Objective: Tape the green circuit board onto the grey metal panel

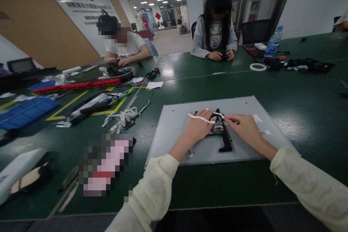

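A black frame (225,143) with a green circuit board (218,127) set in it lies on a grey panel (174,134). My left hand (199,125) is closed over the frame's left and upper part, hiding much of it. A thin white tape strip (201,117) drapes across the back of that hand. More of the strip runs from its fingers toward my right hand (241,125), which pinches the end beside the frame's upper right. The left fingertips are partly hidden, though the strip appears to pass through them.
Crumpled white strips (126,117), a blurred pink item (108,166) and a blue tray (29,110) lie to the left. A tape roll (258,67) and a water bottle (274,41) stand at the right. Two people (214,25) sit across the green table (185,83).
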`<state>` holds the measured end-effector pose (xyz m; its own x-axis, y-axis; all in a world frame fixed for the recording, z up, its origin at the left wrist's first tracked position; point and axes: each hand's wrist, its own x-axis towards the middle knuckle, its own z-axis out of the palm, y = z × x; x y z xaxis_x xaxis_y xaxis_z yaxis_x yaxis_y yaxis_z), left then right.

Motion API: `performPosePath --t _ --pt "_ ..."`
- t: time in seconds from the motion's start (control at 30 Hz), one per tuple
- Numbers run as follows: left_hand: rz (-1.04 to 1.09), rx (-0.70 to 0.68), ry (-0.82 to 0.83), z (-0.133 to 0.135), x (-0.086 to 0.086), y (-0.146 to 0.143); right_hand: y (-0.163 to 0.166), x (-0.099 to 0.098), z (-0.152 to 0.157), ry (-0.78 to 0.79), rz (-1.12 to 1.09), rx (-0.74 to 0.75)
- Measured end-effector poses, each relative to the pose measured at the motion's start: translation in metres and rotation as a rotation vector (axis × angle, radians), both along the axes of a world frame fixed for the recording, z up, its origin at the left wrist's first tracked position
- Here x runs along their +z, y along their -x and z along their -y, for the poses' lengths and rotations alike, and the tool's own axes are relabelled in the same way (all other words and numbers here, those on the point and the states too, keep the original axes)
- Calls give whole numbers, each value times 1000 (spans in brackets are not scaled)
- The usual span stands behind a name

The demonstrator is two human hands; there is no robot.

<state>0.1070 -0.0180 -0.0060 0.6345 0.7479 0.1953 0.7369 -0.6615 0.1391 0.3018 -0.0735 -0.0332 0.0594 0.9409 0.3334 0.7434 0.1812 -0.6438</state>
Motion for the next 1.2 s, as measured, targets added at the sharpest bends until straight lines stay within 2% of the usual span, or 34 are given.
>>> performPosePath --t 0.13,0.33,0.63,0.8,0.93,1.2 --pt "-5 17 -13 2 1 -2 0 3 2 3 71 9" --pt "-3 20 -30 1 0 -2 -3 7 7 -51 415 148" --pt "8 20 -34 1 -6 -1 -1 1 9 -174 757 216" --pt "6 24 -47 1 -6 -1 -5 -1 13 -201 759 274" --pt "0 23 -39 2 -4 -2 -12 -2 18 -218 657 320" --pt "16 26 -50 4 -7 -2 -20 -2 21 -136 482 300"
